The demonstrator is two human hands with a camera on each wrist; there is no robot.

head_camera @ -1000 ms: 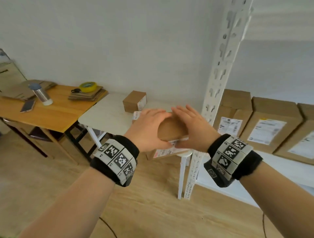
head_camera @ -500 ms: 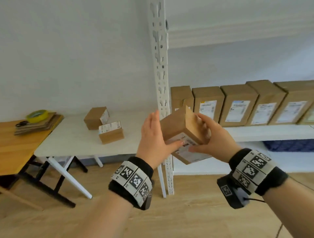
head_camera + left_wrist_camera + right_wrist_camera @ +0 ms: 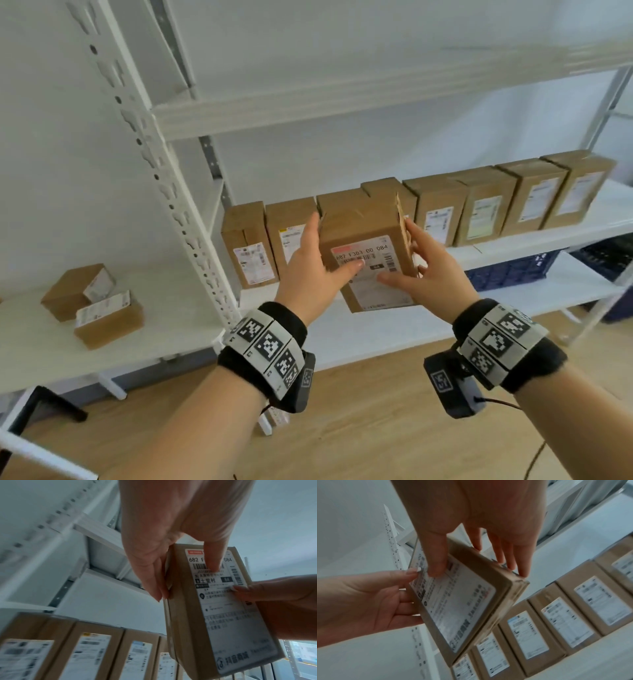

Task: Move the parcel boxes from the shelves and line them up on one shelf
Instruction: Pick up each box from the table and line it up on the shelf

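Observation:
A brown parcel box with a white label facing me hangs upright in front of the middle shelf. My left hand grips its left side, thumb on the label. My right hand grips its right side, thumb low on the label. The left wrist view shows the box under my left hand. The right wrist view shows the box tilted under my right hand. Behind it, several labelled boxes stand side by side on that shelf.
A white slotted upright stands just left of the shelf row, with an upper shelf above. Dark blue crates sit on the lower shelf. Two small boxes lie on the white table at left.
The box has come off the white table, swung right to the shelf unit and turned upright with its label toward me. Both hands kept hold of it.

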